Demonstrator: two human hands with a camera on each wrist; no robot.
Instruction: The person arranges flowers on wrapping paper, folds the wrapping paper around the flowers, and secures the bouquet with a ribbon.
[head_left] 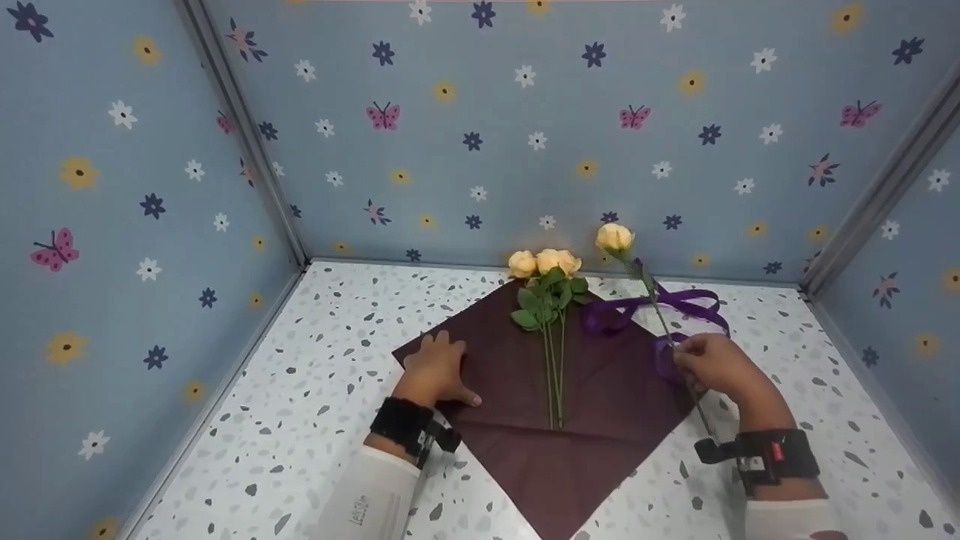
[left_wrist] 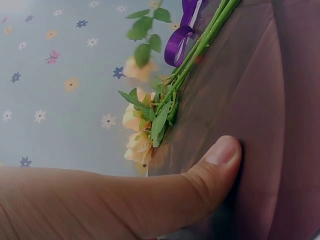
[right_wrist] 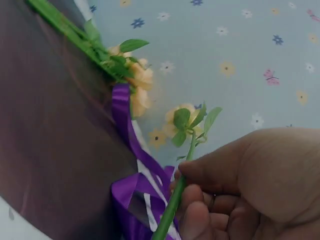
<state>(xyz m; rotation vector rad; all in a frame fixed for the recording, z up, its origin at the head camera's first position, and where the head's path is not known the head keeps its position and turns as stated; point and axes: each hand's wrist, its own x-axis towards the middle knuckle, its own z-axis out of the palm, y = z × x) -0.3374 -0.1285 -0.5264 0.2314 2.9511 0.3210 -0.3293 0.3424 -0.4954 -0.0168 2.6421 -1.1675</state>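
Okay so from where I stood, I'd have called this one roughly partway along. What looked like three pale yellow roses (head_left: 551, 300) were already down on the dark plum sheet (head_left: 487, 337), stems side by side near its middle and blooms poking out past the far corner. One more, the single rose (head_left: 615, 237), wasn't laid with them: the person's right grip (head_left: 716, 366) had it on a slant over the right side of the sheet, bloom apart from the others.

The sheet was spread out on the speckled desk (head_left: 330, 337), a crease across its near part but nothing folded over the stems. The purple ribbon (right_wrist: 121, 105) just sat in loose loops by the far right edge, not tied round anything I could see. So my guess: laying out mostly done, sheet and ribbon not yet dealt with.

Grip-wise, the right was a proper pinch, thumb and fingers curled round the lone rose's stem, pretty much no gap. No idea how hard it squeezed. The left grip (head_left: 435, 371) held nothing; it rested on the sheet's left corner, fingers spread and relaxed, thumb out straight across it.
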